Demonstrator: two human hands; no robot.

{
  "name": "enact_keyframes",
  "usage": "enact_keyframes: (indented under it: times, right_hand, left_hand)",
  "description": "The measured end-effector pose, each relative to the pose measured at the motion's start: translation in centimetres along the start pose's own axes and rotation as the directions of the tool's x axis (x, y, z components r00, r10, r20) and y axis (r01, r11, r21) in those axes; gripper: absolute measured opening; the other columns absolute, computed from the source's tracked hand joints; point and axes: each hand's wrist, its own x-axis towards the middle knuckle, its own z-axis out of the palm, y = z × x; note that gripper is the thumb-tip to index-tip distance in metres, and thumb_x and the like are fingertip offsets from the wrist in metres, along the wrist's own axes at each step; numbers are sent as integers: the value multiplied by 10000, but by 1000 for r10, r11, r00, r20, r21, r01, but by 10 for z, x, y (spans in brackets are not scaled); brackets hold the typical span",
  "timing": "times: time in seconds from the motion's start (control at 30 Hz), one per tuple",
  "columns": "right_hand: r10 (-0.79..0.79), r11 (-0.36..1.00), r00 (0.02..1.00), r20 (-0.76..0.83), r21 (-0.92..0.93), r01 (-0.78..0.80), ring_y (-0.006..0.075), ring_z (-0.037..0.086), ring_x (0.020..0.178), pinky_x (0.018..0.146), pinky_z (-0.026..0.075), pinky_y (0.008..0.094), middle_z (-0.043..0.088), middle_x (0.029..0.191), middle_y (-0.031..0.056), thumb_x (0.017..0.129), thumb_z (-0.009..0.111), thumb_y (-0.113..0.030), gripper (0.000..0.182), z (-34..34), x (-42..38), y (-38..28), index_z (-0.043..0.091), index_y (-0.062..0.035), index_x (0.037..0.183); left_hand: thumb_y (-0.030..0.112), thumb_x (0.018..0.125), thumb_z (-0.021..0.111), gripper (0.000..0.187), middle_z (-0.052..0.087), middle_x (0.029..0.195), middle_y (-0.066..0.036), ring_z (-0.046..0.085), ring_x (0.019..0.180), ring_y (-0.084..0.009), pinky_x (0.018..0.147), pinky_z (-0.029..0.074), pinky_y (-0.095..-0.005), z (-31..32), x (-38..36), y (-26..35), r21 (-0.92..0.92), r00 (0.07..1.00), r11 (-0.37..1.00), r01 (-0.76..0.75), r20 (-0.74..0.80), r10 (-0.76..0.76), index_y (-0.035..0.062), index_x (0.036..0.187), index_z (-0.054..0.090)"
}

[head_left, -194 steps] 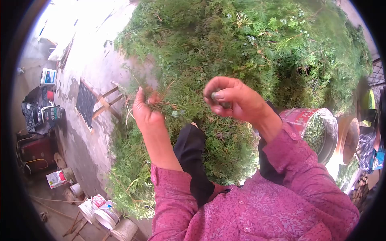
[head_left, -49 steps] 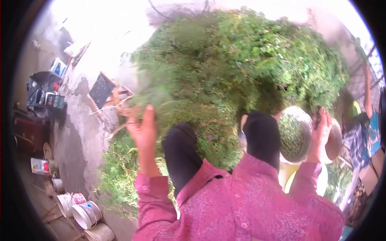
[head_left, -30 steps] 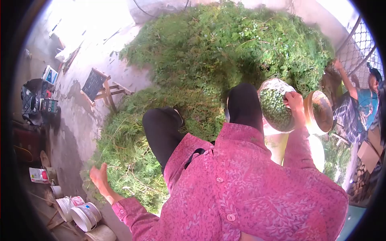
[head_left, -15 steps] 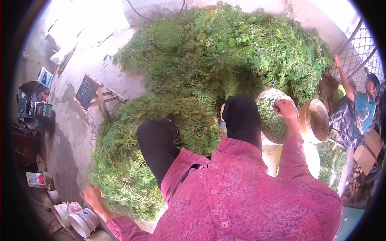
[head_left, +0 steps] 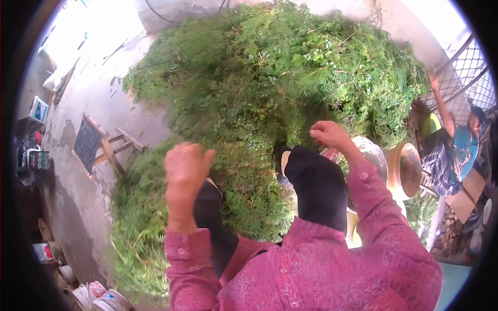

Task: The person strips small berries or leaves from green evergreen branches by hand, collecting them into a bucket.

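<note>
My left hand [head_left: 187,181] is raised over my left knee, its back towards me. Its thumb stands away from the bent fingers, and nothing shows in it. Above my right knee, my right hand [head_left: 331,136] reaches towards the heap of green conifer branches [head_left: 249,93]; its fingers are loosely bent, with nothing visible between them. Small pale green cones dot the heap. Just right of that hand stands a whitish bucket [head_left: 371,155], its contents mostly hidden by my forearm and sleeve.
A tan bucket [head_left: 404,168] stands beside the whitish one. At far right another person [head_left: 464,150] sits with one arm raised to the heap. A folding stool [head_left: 98,142] is on the concrete floor at left. White pails [head_left: 101,298] lie at lower left.
My right hand has left the green cones in the whitish bucket and moved left. My left hand has swung up from the lower left to above my knee. The view has shifted slightly.
</note>
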Motion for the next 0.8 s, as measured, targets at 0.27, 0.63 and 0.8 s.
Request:
enact_keyframes:
  times: [0.27,0.63,0.8]
  right_hand:
    - [343,901,935,-90,313,-300,132,519,455,370,363,246,581,674,97,759,582,-162,557,49,196,51,384,22,1246]
    - [467,884,865,-181,89,-459,128,501,468,372,346,235,512,579,42,780,587,-125,307,68,304,84,481,4,1037]
    - [508,715,860,-44,579,-393,142,561,535,463,459,274,569,653,48,767,601,-106,90,48,268,28,567,-40,817]
  left_hand:
    - [239,703,654,250,597,809,-157,580,790,-293,714,456,-396,76,66,19,-73,791,996,-45,607,80,21,813,598]
    - [200,714,644,218,569,774,-130,564,782,-296,696,420,-390,84,112,7,-250,868,943,-220,391,307,39,808,531]
    - [212,703,657,258,568,790,-150,560,799,-313,697,438,-404,77,121,4,-387,859,895,-223,355,368,17,826,541]
